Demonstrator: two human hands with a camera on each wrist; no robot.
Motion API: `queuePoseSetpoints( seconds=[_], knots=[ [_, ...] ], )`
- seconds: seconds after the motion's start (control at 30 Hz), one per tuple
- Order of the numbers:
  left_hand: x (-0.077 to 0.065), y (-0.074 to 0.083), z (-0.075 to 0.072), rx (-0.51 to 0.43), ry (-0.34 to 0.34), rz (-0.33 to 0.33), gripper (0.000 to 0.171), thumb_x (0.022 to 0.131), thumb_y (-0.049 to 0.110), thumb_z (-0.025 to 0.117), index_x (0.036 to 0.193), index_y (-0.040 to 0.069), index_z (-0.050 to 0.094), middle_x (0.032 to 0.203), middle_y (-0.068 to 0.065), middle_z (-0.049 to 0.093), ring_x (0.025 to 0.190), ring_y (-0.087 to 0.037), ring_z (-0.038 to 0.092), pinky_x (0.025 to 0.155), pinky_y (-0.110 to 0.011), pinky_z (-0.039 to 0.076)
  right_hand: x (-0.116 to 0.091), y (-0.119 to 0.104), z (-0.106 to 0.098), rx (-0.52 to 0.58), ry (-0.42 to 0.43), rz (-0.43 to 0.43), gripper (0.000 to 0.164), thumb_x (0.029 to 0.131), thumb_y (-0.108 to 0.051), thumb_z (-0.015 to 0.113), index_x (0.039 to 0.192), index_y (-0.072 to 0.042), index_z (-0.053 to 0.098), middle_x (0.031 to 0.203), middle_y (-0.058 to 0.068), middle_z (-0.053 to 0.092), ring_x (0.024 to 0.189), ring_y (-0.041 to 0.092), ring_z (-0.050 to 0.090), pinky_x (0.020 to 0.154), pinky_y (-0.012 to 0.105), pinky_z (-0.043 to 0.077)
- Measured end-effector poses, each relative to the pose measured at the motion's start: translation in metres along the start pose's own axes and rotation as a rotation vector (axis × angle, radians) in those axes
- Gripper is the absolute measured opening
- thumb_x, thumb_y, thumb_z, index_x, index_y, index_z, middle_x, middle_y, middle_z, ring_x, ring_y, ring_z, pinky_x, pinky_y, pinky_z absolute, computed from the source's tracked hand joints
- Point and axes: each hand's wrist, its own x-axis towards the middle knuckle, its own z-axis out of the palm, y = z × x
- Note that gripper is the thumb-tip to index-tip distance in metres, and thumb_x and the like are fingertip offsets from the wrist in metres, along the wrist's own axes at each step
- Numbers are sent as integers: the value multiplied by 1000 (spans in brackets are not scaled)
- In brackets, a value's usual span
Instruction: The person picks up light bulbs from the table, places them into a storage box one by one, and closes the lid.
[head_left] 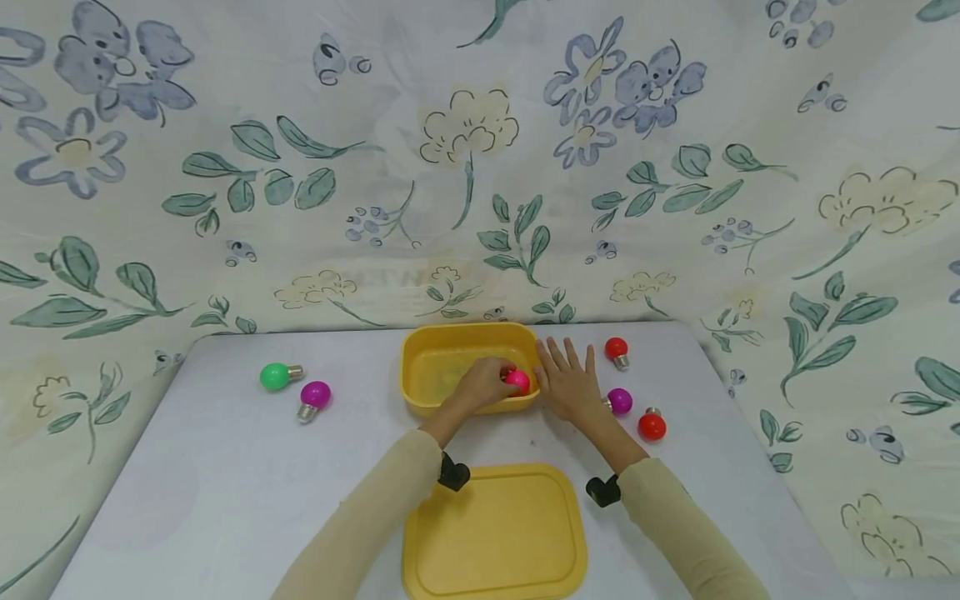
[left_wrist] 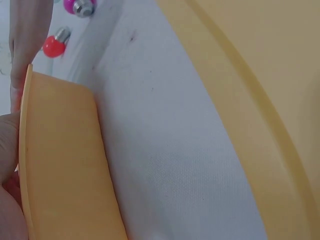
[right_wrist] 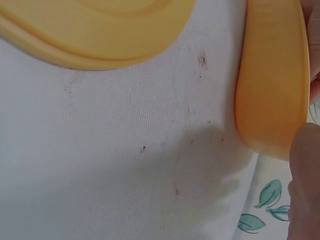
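A yellow plastic box [head_left: 438,400] stands near the table's back edge. My left hand [head_left: 482,385] reaches over its front rim and pinches a pink light bulb [head_left: 517,381] inside its right end. The left wrist view shows the box wall [left_wrist: 65,150] with part of that hand behind the rim; the bulb is hidden there. My right hand [head_left: 567,379] lies against the box's right end, fingers straight and spread. In the right wrist view, part of this hand [right_wrist: 305,180] touches the box's rounded corner [right_wrist: 270,100].
A yellow lid [head_left: 495,533] lies in front of the box. To the left are a green bulb [head_left: 274,377] and a purple bulb [head_left: 316,394]. Beyond the right hand lie a red bulb [head_left: 616,348], a purple bulb [head_left: 620,401] and another red bulb [head_left: 652,427].
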Motion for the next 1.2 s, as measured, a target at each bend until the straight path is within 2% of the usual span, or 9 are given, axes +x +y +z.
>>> queuePoseSetpoints(
  seconds=[0.13, 0.37, 0.6, 0.9, 1.07, 1.2],
  knots=[
    [0, 0, 0, -5, 6, -3, 35, 89, 14, 75, 120, -2, 70, 108, -12, 71, 94, -24, 63, 92, -37, 52, 0, 0, 1, -7, 11, -6, 59, 109, -40, 25, 162, -16, 15, 165, 8, 16, 151, 36, 9, 114, 61, -10],
    [-1, 0, -1, -16, 1, -22, 39, 89, 15, 75, 123, -2, 68, 117, -15, 69, 107, -29, 64, 97, -40, 50, 0, 0, 1, -5, 10, 0, 59, 109, -41, 26, 162, -17, 14, 165, 8, 15, 151, 35, 7, 114, 60, -12],
    [-8, -3, -11, -58, 2, -18, 43, 91, 21, 74, 127, -1, 66, 120, -15, 68, 112, -30, 62, 99, -42, 49, -1, -1, -1, 3, 4, 3, 59, 109, -41, 27, 162, -17, 15, 165, 8, 16, 151, 35, 8, 114, 60, -11],
    [-31, -13, -30, -85, 83, 37, 42, 90, 23, 77, 124, 1, 68, 121, -12, 68, 112, -28, 62, 98, -42, 49, -2, -2, -2, -18, -1, 2, 60, 109, -41, 27, 162, -17, 12, 166, 8, 15, 151, 35, 7, 114, 60, -11],
    [-47, -18, -44, -103, 122, 103, 41, 89, 18, 77, 123, -3, 67, 122, -15, 68, 113, -31, 62, 99, -46, 48, -1, -2, -2, -17, -1, 5, 61, 109, -42, 28, 162, -17, 12, 166, 8, 15, 151, 35, 6, 114, 61, -10],
    [-58, -25, -57, -120, 159, 124, 41, 90, 15, 76, 124, -5, 66, 122, -17, 67, 114, -34, 61, 99, -48, 47, 0, -1, -2, -14, -10, 9, 61, 108, -42, 28, 162, -18, 11, 166, 8, 14, 151, 35, 4, 114, 61, -10]
  ],
)
